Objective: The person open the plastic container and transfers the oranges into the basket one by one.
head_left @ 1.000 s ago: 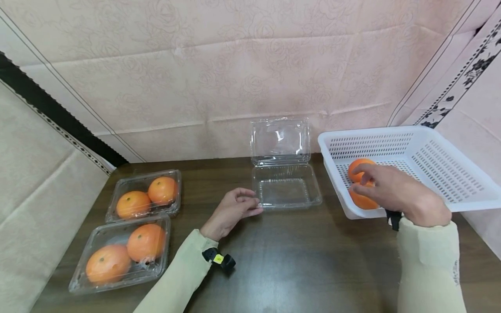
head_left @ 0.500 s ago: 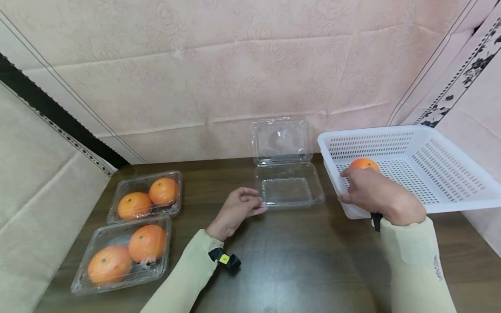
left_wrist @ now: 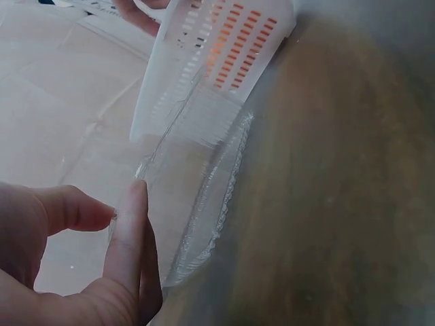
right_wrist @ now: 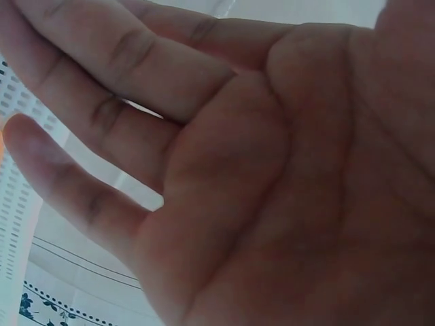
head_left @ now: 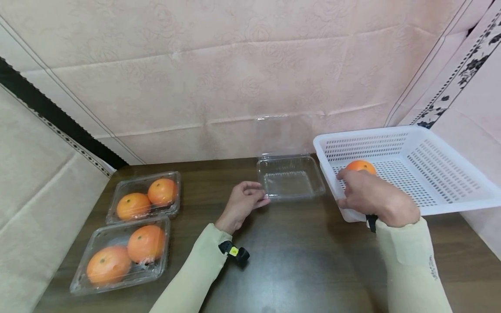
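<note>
Brown surface point(head_left: 289, 256), pale cloth point(head_left: 195, 87) hanging behind. Left hand point(head_left: 242, 204) is pinching open box point(head_left: 290, 179) there. Right hand point(head_left: 372, 193) is hovering over basket point(head_left: 450, 167), partly hiding orange point(head_left: 362, 166); grip indeterminable. Left wrist view alone is showing orange through slots point(left_wrist: 234, 51).

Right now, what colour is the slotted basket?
White all over, as far as it shows; the basket shows best in the head view.
</note>
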`<state>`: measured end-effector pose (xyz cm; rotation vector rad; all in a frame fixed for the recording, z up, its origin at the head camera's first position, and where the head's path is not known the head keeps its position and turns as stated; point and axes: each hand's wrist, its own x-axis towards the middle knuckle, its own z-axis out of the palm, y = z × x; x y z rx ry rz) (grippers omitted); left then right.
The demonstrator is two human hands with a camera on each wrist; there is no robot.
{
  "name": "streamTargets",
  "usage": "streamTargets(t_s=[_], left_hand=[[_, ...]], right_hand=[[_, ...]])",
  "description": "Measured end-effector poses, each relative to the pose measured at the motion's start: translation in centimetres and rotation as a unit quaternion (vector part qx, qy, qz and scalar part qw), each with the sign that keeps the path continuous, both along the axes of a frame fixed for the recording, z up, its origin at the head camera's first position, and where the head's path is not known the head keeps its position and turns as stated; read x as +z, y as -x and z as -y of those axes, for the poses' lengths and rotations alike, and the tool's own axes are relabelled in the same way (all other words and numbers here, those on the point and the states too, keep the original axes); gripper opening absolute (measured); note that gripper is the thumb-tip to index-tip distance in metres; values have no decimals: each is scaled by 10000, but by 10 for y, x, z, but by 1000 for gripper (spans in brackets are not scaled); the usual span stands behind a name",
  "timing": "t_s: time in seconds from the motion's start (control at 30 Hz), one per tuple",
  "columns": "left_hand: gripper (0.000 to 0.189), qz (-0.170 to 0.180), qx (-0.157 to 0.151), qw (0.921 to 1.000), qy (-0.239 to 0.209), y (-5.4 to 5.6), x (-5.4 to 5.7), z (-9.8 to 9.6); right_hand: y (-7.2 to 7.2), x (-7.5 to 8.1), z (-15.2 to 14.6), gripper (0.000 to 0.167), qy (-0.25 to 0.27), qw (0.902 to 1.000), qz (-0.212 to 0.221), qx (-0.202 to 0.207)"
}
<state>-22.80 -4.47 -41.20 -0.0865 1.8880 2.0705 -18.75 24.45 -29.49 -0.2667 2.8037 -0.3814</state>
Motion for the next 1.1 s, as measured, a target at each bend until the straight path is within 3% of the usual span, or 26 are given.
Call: streamTargets(t_s=[0.2,0.6,0.73,0.9,1.1], left_hand=[[41,-199,209,9993,230,11,4,-3],[44,-562,416,9920,1047,24,6,-18],[44,-594,522,9894,1221,26,6,-22],[44,-574,612,9901,1129,26,6,-28],[44,-465,685,9889,1233,22,11,-27]], right_hand=[[-2,1,7,45,-68,9999,-84,-41],[1,-2,18,47,-141,9998,-155,-4],[2,-2,17,55,-105,9998,-146,-88],[0,-1,15,65,-93,9996,-169,-226],[-4,0,14,62,-23,9975,-670,-225]])
